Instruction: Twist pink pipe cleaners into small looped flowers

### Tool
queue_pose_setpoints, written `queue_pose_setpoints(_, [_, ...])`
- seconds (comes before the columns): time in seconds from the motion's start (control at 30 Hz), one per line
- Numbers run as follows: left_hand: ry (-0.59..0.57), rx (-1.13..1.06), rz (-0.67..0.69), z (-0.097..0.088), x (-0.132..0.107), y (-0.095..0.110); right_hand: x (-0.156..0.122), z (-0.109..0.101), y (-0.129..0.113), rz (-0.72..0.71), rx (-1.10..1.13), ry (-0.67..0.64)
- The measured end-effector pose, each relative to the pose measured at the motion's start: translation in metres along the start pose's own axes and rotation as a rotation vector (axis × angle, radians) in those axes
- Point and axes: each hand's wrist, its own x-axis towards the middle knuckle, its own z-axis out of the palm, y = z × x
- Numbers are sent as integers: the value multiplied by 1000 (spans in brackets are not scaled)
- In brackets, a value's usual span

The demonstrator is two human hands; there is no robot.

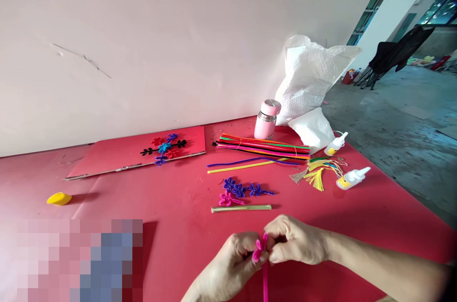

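Both my hands meet low in the middle of the head view over the red tabletop (357,216). My left hand (232,264) and my right hand (296,240) pinch a pink pipe cleaner (262,249) between them. Its top is curled into small loops like a flower and its stem hangs down out of view. Just beyond my hands lie a pale green stick (241,208), a finished pink flower (228,199) and purple pipe-cleaner flowers (246,189).
A bundle of coloured pipe cleaners (264,146), loose purple and yellow ones, a pink flask (266,119), two glue bottles (352,178), yellow tassels (317,173) and white bags (310,83) lie at the right. A red card with flowers (143,152) and a yellow cap (59,198) lie left. A white board (143,54) stands behind.
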Motion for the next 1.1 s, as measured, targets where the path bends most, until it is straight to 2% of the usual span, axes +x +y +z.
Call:
queue_pose_setpoints(0.07, [-39,47,42,1,0,6,1,5,8,197,343,-22])
queue_pose_setpoints(0.13, [-67,78,77,2,-1,10,2,10,18,302,508,-6])
queue_pose_setpoints(0.27, [-29,88,95,5,-1,7,5,16,22,317,495,-9])
queue_pose_setpoints(0.37, [52,-102,29,5,-1,-4,5,11,8,249,406,20])
queue_pose_setpoints(0.43, [117,-247,-42,5,0,-13,3,6,-4,141,240,71])
queue_pose_setpoints(0.47, [148,-313,-78,5,0,-17,2,4,-10,49,60,109])
queue_pose_setpoints(0.53, [178,-452,-140,5,1,-23,-1,1,-17,-209,-521,175])
queue_pose_setpoints(0.6, [159,-591,-179,6,3,-28,-3,-1,-20,-418,-1031,192])
queue_pose_setpoints(0.67, [113,-677,-186,7,3,-30,-3,-2,-18,-516,-1246,172])
queue_pose_setpoints(0.73, [87,-695,-186,8,4,-32,-2,-2,-16,-564,-1281,158])
queue_pose_setpoints(0.8, [78,-649,-184,7,3,-32,-2,0,-14,-548,-1184,154])
queue_pose_setpoints(0.87, [70,-536,-153,5,1,-30,-1,3,-14,-440,-950,160])
queue_pose_setpoints(1.03, [-11,-280,-10,2,-4,-15,0,14,-8,37,68,101])
queue_pose_setpoints(1.1, [-32,-238,13,3,-5,-10,2,18,-3,214,369,98])
